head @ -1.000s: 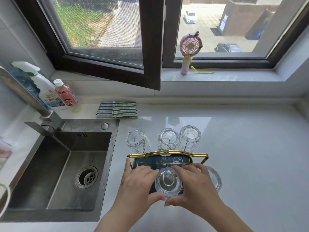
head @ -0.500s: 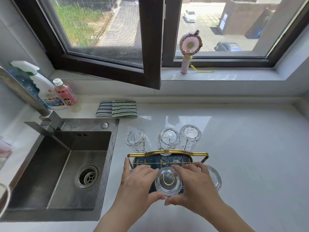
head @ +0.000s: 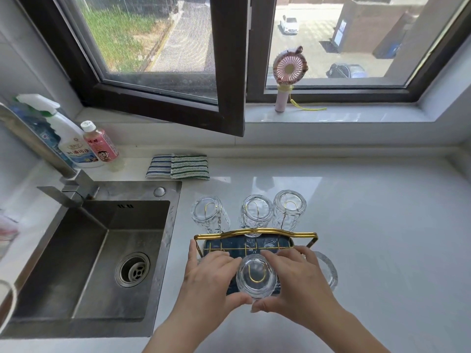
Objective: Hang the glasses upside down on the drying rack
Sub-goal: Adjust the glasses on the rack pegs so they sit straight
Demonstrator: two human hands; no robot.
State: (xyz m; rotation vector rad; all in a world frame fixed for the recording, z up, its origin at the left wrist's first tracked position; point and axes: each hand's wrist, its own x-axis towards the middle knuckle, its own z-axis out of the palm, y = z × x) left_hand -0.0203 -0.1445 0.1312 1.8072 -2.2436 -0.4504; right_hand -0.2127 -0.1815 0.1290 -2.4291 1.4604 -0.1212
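- Centre-front glass [head: 256,275]: upside down, base up, on a gold prong of the drying rack [head: 254,234]; the prong loop shows through the base.
- Glass sits directly between both hands, near edge of the rack's dark tray.
- Left hand [head: 209,281]: fingers curved round the glass's left side, thumb tip touching its lower edge. Half closed, grasping the glass.
- Right hand [head: 297,281]: fingers wrapped over the top-right side, thumb tip at the lower edge, almost meeting the left thumb. Also grasping the glass.
- Whether the glass is fully seated on the prong: cannot tell.
- Three more glasses inverted on the far prongs: left [head: 209,212], middle [head: 255,212], right [head: 289,208].
- Another glass [head: 327,271] just right of the right hand, partly hidden behind it; on a prong or not, cannot tell.
- Rack stands on the white counter [head: 382,225], just right of the steel sink [head: 89,250].
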